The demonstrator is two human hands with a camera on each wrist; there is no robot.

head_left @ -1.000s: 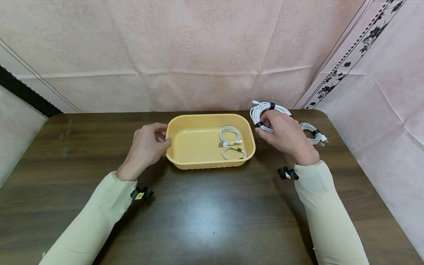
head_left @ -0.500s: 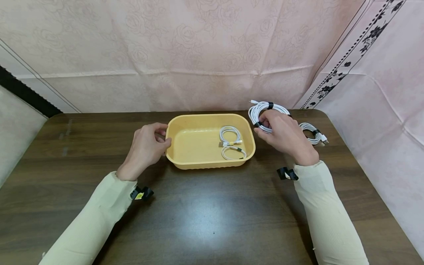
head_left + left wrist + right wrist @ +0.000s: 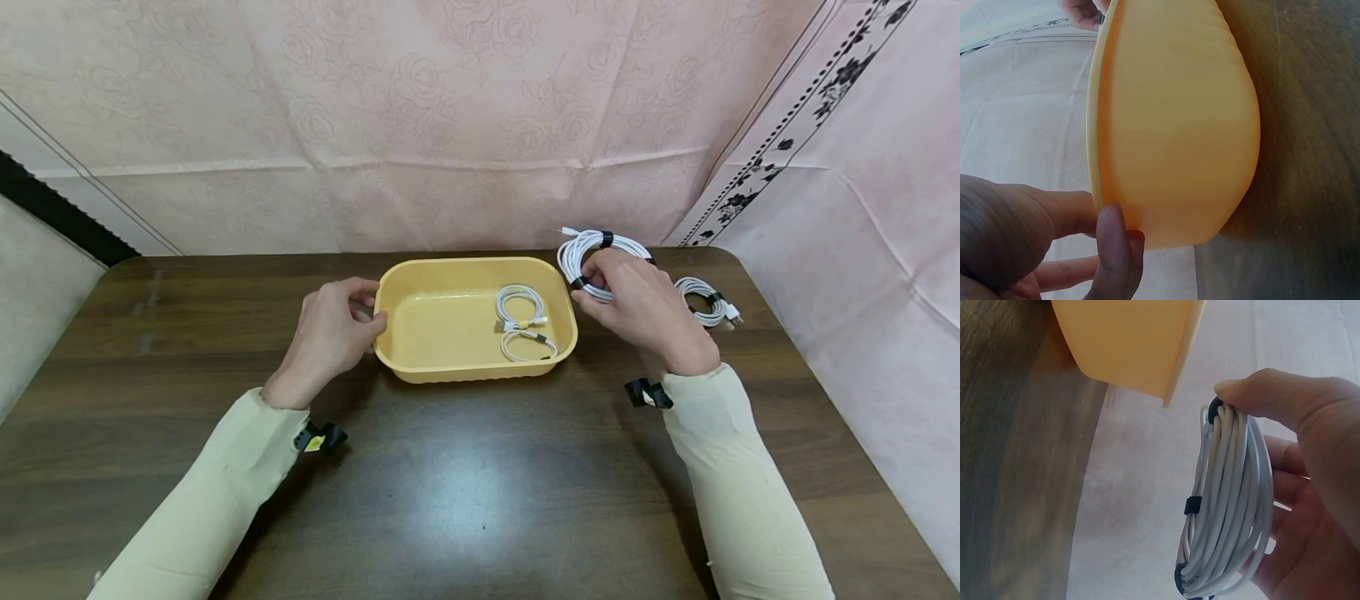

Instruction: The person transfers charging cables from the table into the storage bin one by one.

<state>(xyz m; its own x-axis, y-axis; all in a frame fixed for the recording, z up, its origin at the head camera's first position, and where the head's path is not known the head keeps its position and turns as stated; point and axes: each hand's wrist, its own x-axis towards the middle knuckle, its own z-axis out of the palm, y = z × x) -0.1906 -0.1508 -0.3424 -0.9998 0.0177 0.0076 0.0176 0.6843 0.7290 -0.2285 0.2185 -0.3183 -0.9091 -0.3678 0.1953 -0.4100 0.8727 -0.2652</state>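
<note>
A yellow plastic tray point(image 3: 435, 333) stands on the brown table, with two small coiled white charging cables point(image 3: 521, 304) lying at its right end. My left hand point(image 3: 330, 337) holds the tray's left end; in the left wrist view its fingers point(image 3: 1113, 240) lie around the rim. Just beyond the tray's right rim, my right hand point(image 3: 645, 304) grips a thick coil of white cable point(image 3: 1229, 500) wrapped with black straps. In the right wrist view the thumb presses on one strap while the other fingers are behind the coil. A plug sticks out at the coil's upper left.
Another white cable coil point(image 3: 705, 302) with a black strap lies on the table to the right, behind my right hand. A pale floral cloth point(image 3: 450, 125) hangs along the table's back edge. The dark wooden table point(image 3: 465, 483) extends in front of the tray.
My right hand has shifted slightly left with the thick cable coil, closer to the tray's right rim. The left hand and the tray have stayed in place.
</note>
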